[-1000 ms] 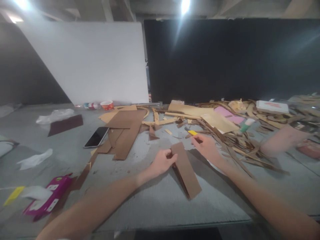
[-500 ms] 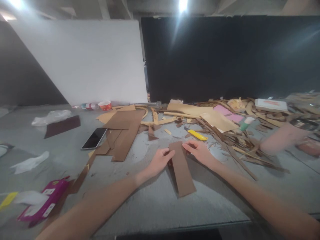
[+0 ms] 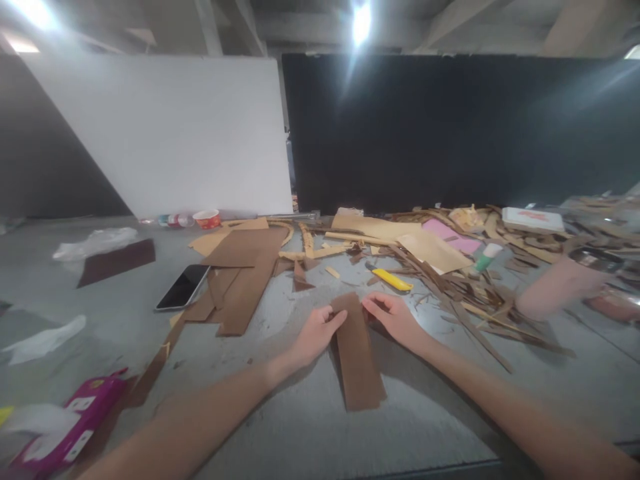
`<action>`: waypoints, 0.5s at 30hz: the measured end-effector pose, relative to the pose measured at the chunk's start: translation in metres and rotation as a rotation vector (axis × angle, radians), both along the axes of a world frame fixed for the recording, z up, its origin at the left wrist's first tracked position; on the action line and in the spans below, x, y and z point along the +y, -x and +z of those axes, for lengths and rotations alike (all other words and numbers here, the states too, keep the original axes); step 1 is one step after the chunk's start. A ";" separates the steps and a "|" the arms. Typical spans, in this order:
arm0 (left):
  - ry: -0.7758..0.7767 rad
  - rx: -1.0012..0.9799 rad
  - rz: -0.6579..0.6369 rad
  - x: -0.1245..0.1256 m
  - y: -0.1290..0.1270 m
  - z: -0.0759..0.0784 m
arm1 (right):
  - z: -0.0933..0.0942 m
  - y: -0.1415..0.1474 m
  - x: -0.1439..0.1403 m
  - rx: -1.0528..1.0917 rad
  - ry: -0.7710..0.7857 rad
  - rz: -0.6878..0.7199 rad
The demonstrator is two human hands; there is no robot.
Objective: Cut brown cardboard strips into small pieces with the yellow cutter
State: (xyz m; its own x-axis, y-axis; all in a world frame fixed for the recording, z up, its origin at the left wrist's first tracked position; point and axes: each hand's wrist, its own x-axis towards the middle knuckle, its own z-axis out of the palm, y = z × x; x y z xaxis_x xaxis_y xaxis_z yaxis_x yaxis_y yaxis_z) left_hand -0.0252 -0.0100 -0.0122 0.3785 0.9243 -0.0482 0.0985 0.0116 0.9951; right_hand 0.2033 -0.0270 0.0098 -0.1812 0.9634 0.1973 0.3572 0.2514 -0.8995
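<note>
Between my two hands is a long brown cardboard strip, its lower end pointing toward me. A second layer shows along its lower right edge. My left hand grips the far left edge, thumb on top and the other fingers partly hidden beneath. My right hand pinches at the far right edge with thumb and forefinger. Just beyond the hands lies a yellow utility knife. Small brown and tan scraps are scattered near it.
Brown cardboard sheets and a phone lie to the left. A purple wipes pack is at lower left. At right are a heap of cut strips, a glue stick and a pink tumbler.
The strip has turned slightly, and a second layer now peeks out at its lower right edge. Both hands keep nearly the same place on it. The camera view has tilted up a little.
</note>
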 end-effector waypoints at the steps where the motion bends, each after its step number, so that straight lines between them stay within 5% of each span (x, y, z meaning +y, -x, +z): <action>1: -0.007 0.010 0.016 0.000 0.000 -0.001 | 0.001 0.000 0.000 0.010 0.008 0.002; 15: -0.027 0.007 -0.005 0.000 0.000 -0.003 | -0.007 -0.002 -0.003 -0.037 -0.025 0.008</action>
State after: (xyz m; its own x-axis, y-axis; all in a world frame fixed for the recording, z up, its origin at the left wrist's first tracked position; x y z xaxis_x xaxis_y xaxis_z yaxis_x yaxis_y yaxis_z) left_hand -0.0256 -0.0100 -0.0155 0.3831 0.9233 -0.0258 0.1058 -0.0161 0.9943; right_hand 0.2052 -0.0298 0.0032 -0.1966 0.9569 0.2139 0.3881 0.2763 -0.8792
